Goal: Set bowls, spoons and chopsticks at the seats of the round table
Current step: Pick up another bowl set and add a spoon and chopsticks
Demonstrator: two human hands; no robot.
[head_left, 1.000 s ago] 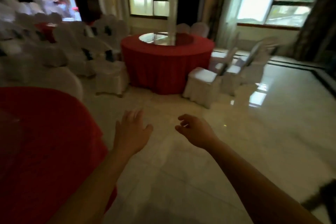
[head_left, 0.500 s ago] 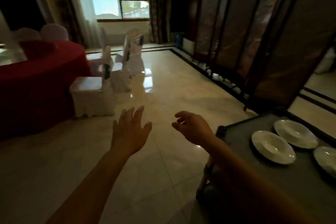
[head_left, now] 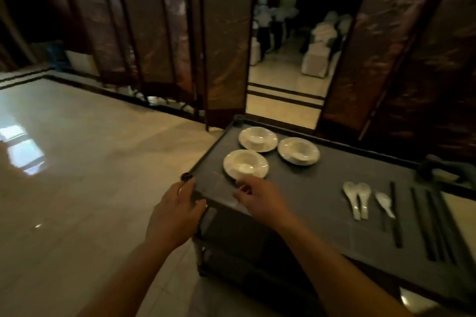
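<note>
- Right hand (head_left: 260,199), fingers loosely curled and empty, hovers just short of the nearest white round ceramic bowl (head_left: 246,164).
- Left hand (head_left: 175,213), open, seemingly rests on the dark grey cart's (head_left: 322,188) corner.
- White ceramic spoons (head_left: 360,199) lie right of the right hand.

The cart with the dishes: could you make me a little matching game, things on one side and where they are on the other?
Things:
1. white bowls
2. spoons
3. chopsticks
4. left hand

Places:
A. at the cart's near left corner
B. far end of the cart top, three together
C. dark sticks lying right of the spoons
D. pale, lying side by side mid-cart

Pairs: 1-B, 2-D, 3-C, 4-A
</note>
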